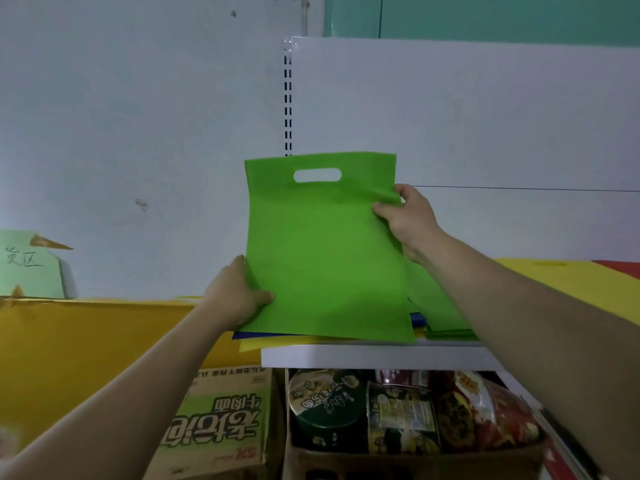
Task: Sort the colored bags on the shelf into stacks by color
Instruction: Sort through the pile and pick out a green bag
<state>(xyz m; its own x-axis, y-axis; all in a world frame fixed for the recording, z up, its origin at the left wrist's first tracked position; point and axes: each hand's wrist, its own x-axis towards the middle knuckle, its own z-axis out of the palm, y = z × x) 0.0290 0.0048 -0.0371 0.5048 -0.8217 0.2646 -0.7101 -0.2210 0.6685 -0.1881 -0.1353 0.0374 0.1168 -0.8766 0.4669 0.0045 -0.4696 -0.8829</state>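
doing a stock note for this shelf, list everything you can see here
green bag: one, green, held upright over the shelf
green stack: count unclear, green, on the shelf behind the held bag
blue bag: at least one, blue, edge showing under the held bag
yellow bag: one edge, yellow, under the blue at the shelf front
yellow pile: count unclear, yellow, shelf right
red bag: one corner, red, far right
shelf: one, white, centre
box: one, brown and green, below left
noodle cups: at least two, dark green, under the shelf
snack packets: several, red, right of the cups
left hand: grips the bag's lower left edge
right hand: pinches its right edge
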